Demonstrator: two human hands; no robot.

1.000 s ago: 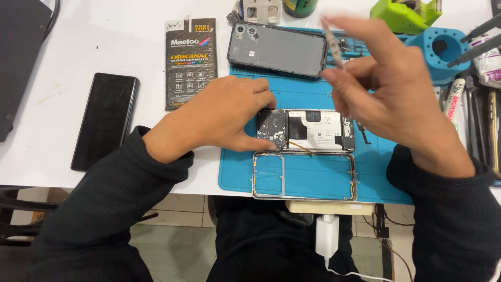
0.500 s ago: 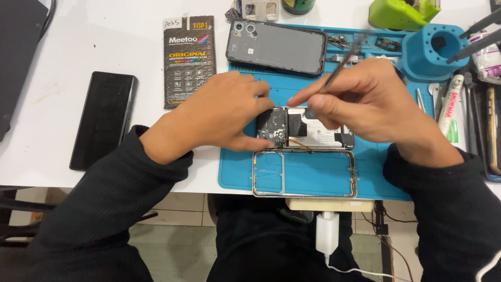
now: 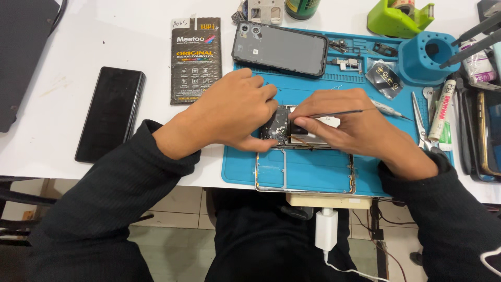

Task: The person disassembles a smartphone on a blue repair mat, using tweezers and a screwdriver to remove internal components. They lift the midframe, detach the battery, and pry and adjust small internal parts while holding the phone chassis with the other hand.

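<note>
Now, largest first: I see the white table (image 3: 130, 31) carrying a blue work mat (image 3: 313, 177) at my front edge. On the mat's far side lies a dark phone back cover (image 3: 279, 48); a black phone (image 3: 110, 112) lies face up on the bare table to the left, well apart. An opened phone body (image 3: 284, 128) with its boards exposed lies mid-mat, its bare metal frame (image 3: 305, 175) reaching toward me. My left hand (image 3: 229, 115) rests curled over the left end of the opened phone, fingers pressing on it and thumb at its near edge. My right hand (image 3: 355, 125) is pinched narrow around thin tweezers (image 3: 339, 112), tips down at the exposed board. A blue tool holder (image 3: 425, 57) and green tape dispenser (image 3: 399, 18) stand far right.
</note>
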